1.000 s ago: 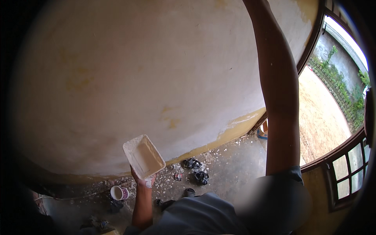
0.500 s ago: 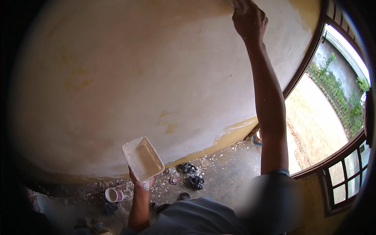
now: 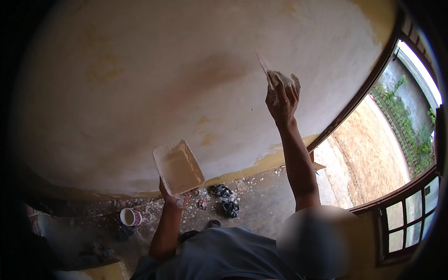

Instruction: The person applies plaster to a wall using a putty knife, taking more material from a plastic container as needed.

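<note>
My left hand (image 3: 171,196) grips a shallow rectangular tray (image 3: 156,164) from below. The tray is tilted, crusted along its rim and coated inside with pale putty. Higher up, my right hand (image 3: 283,99) is closed around a putty knife (image 3: 262,62), whose thin blade shows nearly edge-on and points up and left. Thick putty (image 3: 288,81) covers the knife and fingers; the handle is hidden. Beside the blade rises the wall (image 3: 140,93), whitened with putty and showing yellowish patches. I cannot tell whether the blade touches it.
Below, white crumbs litter the grey floor (image 3: 261,200), along with crumpled black plastic bags (image 3: 229,209). A white bucket (image 3: 130,217) stands at lower left. To the right, a dark-framed opening (image 3: 345,109) looks onto bare ground and plants, with a paned window (image 3: 404,219) beneath.
My right hand has come down from the top edge and slightly left, bringing the putty knife into view. The tray in my left hand sits a little higher and farther right in the picture.
</note>
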A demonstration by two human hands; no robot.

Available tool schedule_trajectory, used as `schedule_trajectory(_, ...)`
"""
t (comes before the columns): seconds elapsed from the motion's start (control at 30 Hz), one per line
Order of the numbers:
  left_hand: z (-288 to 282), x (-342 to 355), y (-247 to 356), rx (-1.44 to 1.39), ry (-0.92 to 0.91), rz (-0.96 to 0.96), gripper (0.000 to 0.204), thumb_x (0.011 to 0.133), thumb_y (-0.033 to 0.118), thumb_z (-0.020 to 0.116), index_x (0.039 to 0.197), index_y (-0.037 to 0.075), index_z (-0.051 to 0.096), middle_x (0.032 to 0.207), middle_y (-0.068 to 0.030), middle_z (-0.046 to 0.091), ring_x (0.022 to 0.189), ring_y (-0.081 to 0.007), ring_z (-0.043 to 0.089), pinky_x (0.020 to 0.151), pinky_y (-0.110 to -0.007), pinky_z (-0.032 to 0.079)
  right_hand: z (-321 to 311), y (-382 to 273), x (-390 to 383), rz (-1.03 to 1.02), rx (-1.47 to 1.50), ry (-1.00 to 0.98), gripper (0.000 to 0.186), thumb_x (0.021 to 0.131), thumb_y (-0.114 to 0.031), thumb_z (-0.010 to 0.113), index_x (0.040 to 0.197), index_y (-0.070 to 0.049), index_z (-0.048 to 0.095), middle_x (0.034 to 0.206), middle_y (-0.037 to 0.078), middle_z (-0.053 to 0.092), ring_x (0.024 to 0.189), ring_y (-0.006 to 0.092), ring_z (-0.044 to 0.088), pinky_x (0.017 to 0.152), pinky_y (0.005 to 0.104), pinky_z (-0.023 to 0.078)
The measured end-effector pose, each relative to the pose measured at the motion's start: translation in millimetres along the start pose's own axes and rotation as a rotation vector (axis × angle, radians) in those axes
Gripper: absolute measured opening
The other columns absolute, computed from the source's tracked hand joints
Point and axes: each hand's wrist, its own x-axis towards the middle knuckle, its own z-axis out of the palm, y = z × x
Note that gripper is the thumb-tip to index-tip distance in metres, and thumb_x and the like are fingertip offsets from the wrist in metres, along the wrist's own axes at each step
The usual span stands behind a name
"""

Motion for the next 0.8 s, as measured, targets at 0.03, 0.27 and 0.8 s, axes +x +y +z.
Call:
schedule_trajectory(0.03, 5, 0, 0, -0.006, 0.002, -0.015, 0.054, 0.095, 0.045, 0.044, 0.134, 0.009, 0.047, 0.124, -0.0133, 0.059, 0.109, -0.0332, 0.063, 0.085, -0.057, 0.055, 5, 8, 28, -0.005, -0.048, 0.097, 0.026, 0.086, -0.006, 0.065, 0.111, -0.013, 0.068, 0.101, 0.007, 0.070, 0.093, 0.0244, 0.066, 0.095, 0.0465, 0.045)
schedule_trajectory(0.27, 32, 18, -11, 0.032, -0.045, 0.004, 0.047, 0.095, 0.048, 0.047, 0.127, 0.015, 0.054, 0.114, -0.0059, 0.063, 0.103, -0.0263, 0.064, 0.087, -0.047, 0.054, 50, 26, 52, 0.141, -0.076, -0.097, 0.049, 0.075, -0.001, 0.066, 0.121, -0.020, 0.066, 0.106, 0.011, 0.070, 0.093, 0.0299, 0.068, 0.080, 0.0387, 0.057)
schedule_trajectory(0.8, 61, 18, -31, 0.271, -0.083, 0.033, 0.058, 0.101, 0.055, 0.028, 0.141, 0.014, 0.039, 0.135, -0.0100, 0.049, 0.119, -0.0283, 0.055, 0.099, -0.049, 0.049, -49, -172, -48, 0.825, 0.670, -0.943, 0.038, 0.080, -0.010, 0.070, 0.111, -0.001, 0.049, 0.095, 0.021, 0.068, 0.094, 0.0425, 0.064, 0.078, 0.0442, 0.053)
